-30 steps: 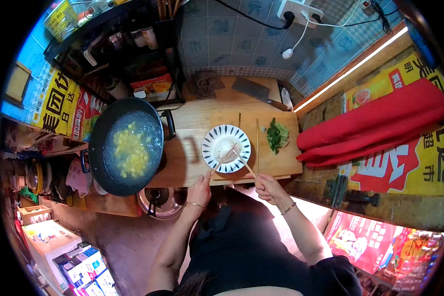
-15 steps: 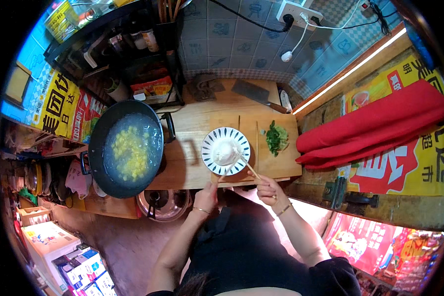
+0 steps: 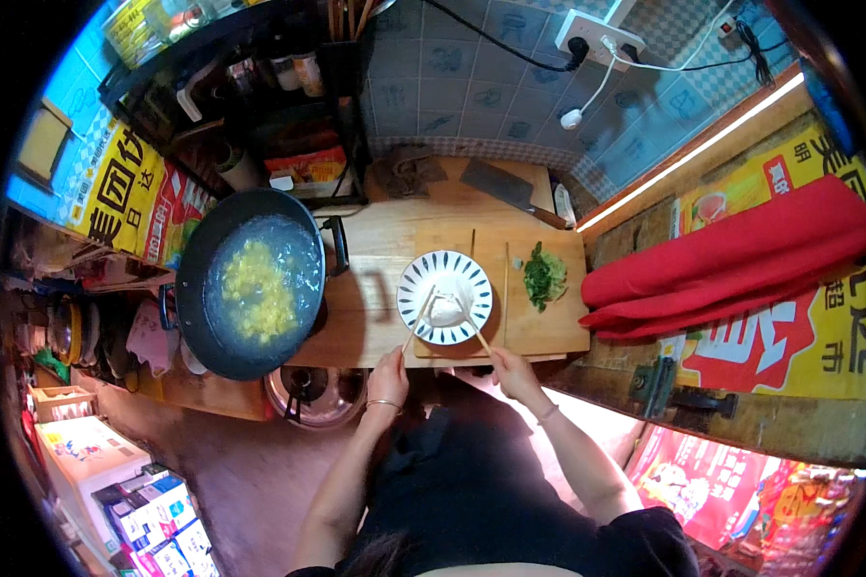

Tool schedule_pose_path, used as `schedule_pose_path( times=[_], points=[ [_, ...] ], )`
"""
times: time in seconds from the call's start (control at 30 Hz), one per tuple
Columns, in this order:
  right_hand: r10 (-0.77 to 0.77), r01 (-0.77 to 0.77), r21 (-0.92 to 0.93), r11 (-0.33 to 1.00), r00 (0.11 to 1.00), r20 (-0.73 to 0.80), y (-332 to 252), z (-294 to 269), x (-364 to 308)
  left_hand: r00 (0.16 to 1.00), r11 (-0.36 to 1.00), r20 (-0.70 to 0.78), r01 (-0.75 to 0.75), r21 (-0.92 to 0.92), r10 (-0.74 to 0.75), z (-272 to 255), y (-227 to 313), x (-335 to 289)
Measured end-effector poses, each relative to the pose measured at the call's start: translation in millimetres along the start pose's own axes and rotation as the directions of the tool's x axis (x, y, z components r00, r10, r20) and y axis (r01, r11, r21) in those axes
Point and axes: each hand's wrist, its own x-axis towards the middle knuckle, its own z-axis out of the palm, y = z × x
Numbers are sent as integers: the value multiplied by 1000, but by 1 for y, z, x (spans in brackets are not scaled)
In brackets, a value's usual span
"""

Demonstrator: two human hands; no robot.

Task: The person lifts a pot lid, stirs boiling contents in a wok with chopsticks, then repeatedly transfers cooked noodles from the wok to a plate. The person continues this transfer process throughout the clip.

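Note:
A white dish with a dark dashed rim [image 3: 407, 279] stands on the cutting board, holding a soft white mass [image 3: 448, 310]. My left hand [image 3: 388, 379] is closed around a wooden chopstick [image 3: 416, 322] that slants into the dish from the lower left. Another chopstick [image 3: 478, 334] is gripped in my right hand [image 3: 516, 374] and reaches in from the lower right. Both tips touch the white mass, set apart from each other. Chopped green leaves [image 3: 545, 277] lie on the board right of the dish.
At left stands a black wok [image 3: 194, 337] with yellow pieces in watery liquid. A cleaver [image 3: 498, 181] and a dark cloth [image 3: 406, 175] lie along the back. On the right is a red cloth [image 3: 722, 260]. A black shelf [image 3: 351, 115] rises behind the wok.
My right hand has moved slightly left and down, and its chopstick now stands steeper. The left chopstick's tip has gone further up into the dish. The view has shifted slightly.

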Motion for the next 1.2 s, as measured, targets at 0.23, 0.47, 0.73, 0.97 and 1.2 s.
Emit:
schedule_pose_path(
  times=[0.23,0.47,0.73,0.97,1.2],
  points=[
    [96,-156,419,895,982,160,-31,-27,-11,999,996,-51,5,-86,-10,-7,7,1],
    [-476,436,-260,861,873,-111,-26,7,15,857,566,496,481,-670,-141,-43,7,-2],
    [-208,206,49,977,978,36,-85,13,34,981,842,-125,58,-536,-147,-132,21,-46],
    [-633,832,-428,354,549,545,-240,112,54,877,920,-433,327,215,-210,-246,-64,-57],
    [-663,774,-629,77,511,547,-268,226,96,922,776,-335,355,521,-197,-271,-111,-15]
  ],
)
